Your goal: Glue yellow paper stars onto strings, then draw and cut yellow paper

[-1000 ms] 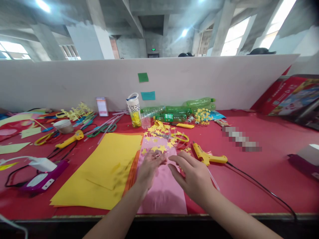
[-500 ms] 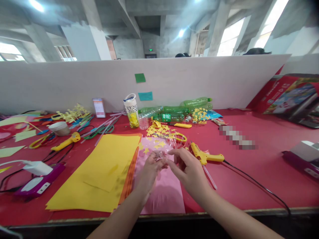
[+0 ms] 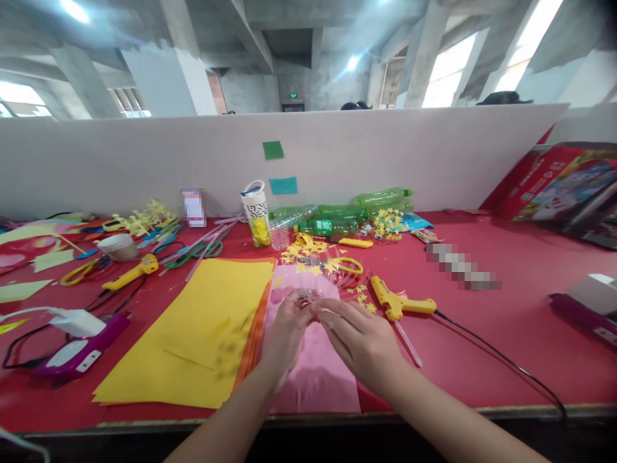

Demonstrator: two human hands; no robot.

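The left hand [image 3: 289, 325] has its fingers closed on a clear plastic piece [image 3: 304, 294], which is located at the fingertips, above a pink sheet [image 3: 318, 382]. The right hand [image 3: 364, 334] brings its fingertips together at the same place, near the left thumb; the piece is small and glossy, so I cannot tell whether these fingers pinch it or only touch there. To the left of the hands lies a stack of yellow paper [image 3: 187, 328]. To the right of them, on the red desk [image 3: 482, 334], there is a yellow glue gun [image 3: 399, 305]. Just beyond the hands are scattered yellow stars [image 3: 303, 247], and farther behind these, green bottles [image 3: 337, 213]
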